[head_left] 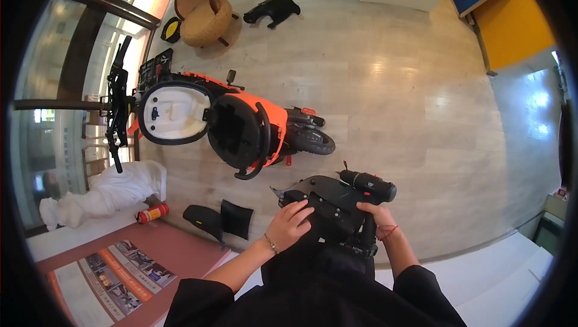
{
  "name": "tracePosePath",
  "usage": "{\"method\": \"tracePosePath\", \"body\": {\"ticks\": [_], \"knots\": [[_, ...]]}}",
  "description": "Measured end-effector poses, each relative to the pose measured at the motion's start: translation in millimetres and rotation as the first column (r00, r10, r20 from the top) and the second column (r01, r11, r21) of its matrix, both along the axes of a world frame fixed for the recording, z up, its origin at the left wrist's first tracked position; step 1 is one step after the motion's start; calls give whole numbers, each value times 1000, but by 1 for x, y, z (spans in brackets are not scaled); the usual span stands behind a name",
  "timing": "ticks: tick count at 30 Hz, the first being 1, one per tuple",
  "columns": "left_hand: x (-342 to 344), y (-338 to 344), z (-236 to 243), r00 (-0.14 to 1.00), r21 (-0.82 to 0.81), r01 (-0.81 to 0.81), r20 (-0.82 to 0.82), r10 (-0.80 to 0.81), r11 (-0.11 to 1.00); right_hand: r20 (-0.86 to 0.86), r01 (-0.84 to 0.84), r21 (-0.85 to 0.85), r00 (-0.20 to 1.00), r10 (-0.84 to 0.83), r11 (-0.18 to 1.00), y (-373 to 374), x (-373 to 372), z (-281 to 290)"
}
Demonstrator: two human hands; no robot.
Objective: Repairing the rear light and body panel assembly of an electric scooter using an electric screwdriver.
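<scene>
Touching black panel (pixel 328 187) at eight o'clock with slightly parted left hand (pixel 291 225). At four o'clock, beside drill (pixel 374 188), cannot tell finger clamping of right hand (pixel 380 217).

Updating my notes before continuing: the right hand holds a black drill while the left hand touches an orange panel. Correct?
Not quite: in the head view, the panel the left hand touches is black, not orange. The right hand does hold a black drill.

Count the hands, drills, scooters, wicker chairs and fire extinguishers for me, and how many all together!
Hands: 2, left hand and right hand
Drill: 1
Scooter: 1
Wicker chair: 1
Fire extinguisher: 1
Total: 6
</scene>
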State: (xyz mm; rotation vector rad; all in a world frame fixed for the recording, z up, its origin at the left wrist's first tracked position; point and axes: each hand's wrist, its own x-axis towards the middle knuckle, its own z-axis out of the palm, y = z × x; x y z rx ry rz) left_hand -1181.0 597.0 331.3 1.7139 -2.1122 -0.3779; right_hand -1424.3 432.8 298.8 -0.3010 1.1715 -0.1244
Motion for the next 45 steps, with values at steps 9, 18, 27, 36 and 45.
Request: {"method": "tracePosePath", "body": {"ticks": [9,18,27,36,45], "knots": [[-3,-21,-77,804,466,-446,-167,571,764,-169,-16,-158,986,-11,987,-26,-12,-89],[68,-20,-183,581,649,-544,-166,797,532,-207,-24,-159,978,-10,987,8,16,-163],[98,-25,-272,715,335,-637,-82,695,695,24,-50,-299,998,60,953,34,106,-279],[118,-23,-318,653,-182,-730,97,751,659,204,-42,-544,962,181,838,14,167,-379],[115,-18,-327,501,-269,-818,99,860,508,293,70,-646,942,161,760,28,205,-399]]}}
